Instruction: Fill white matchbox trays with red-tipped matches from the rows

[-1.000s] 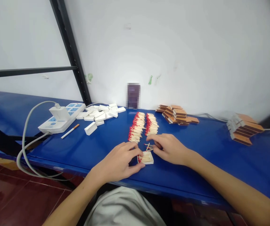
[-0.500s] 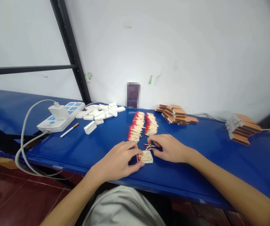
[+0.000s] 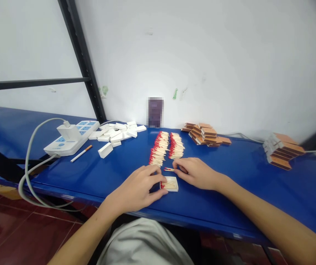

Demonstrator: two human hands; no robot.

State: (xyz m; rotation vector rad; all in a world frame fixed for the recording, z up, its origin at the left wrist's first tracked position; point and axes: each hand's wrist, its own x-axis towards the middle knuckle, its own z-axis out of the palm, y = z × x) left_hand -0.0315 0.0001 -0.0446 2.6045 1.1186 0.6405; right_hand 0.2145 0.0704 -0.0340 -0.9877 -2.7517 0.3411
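My left hand [image 3: 146, 186] grips the left end of a white matchbox tray [image 3: 175, 189], thumb in front and fingers behind. Inside the tray lie several matches [image 3: 170, 185], their red heads at the left. Just behind the tray, my right hand [image 3: 193, 170] pinches a few matches [image 3: 169, 169] by their wooden ends, with the red heads pointing left. Beyond both hands, two long rows of red-headed matches, a left row [image 3: 159, 149] and a right row [image 3: 177, 146], rest on the blue table [image 3: 229, 198].
White empty-looking trays [image 3: 116, 133] are heaped at the back left, beside a cigarette [image 3: 81, 153] and a power strip [image 3: 72, 141] with cables. Brown matchbox sleeves stand in a middle pile [image 3: 204, 134] and a right stack [image 3: 284, 150]. A blurred dark object [image 3: 155, 112] leans on the wall.
The crossed matches at my right fingertips are now gathered together into a tight, parallel pinch. My left hand stays on the tray.
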